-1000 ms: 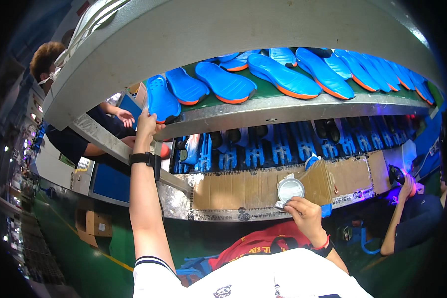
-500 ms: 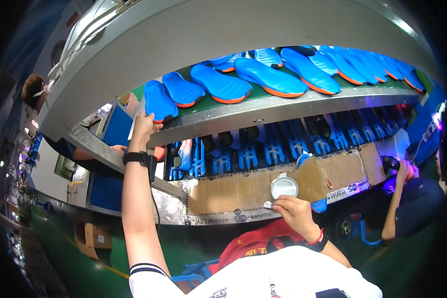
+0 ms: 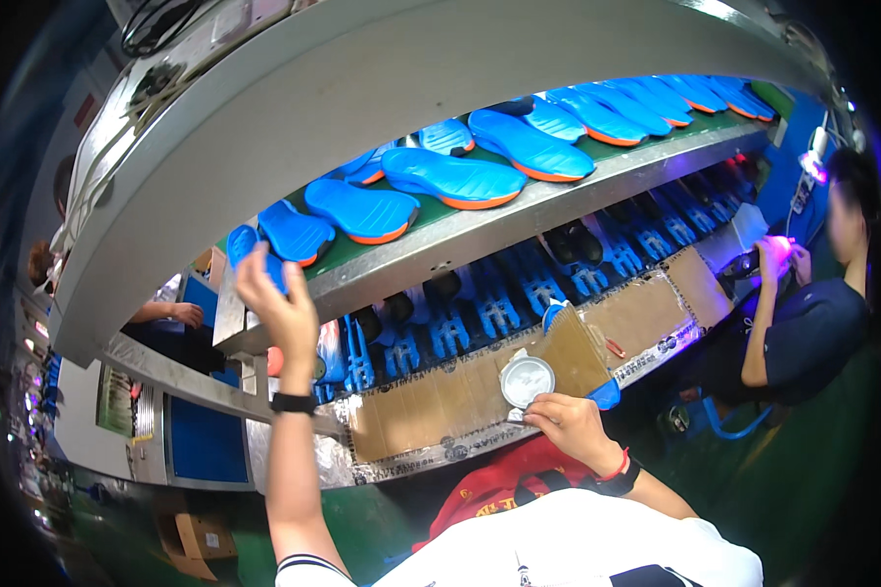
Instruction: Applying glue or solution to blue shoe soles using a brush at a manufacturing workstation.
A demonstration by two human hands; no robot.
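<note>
My left hand (image 3: 282, 311) is raised at the left end of the upper shelf, its fingers apart. It is in front of the leftmost blue shoe sole (image 3: 241, 241) and partly covers it; whether it touches the sole is unclear. My right hand (image 3: 570, 427) is low over the cardboard-covered bench, thumb and fingers pinched together. A small silvery piece shows at its fingertips, its kind too small to make out. Just beyond those fingertips a round, pale-filled dish (image 3: 528, 381) sits on the cardboard (image 3: 431, 401). Several blue soles with orange edges (image 3: 457, 178) line the shelf.
The metal shelf edge (image 3: 431, 268) runs across in front of me, below a broad grey beam (image 3: 382, 78). Blue racks (image 3: 499, 311) with dark shoe parts stand under the shelf. At right a co-worker (image 3: 803, 333) handles something dark; another person's hand (image 3: 187, 314) shows at left.
My left hand has come away from the end of the leftmost sole, its fingers now spread. The view has shifted, and my right hand stays beside the dish.
</note>
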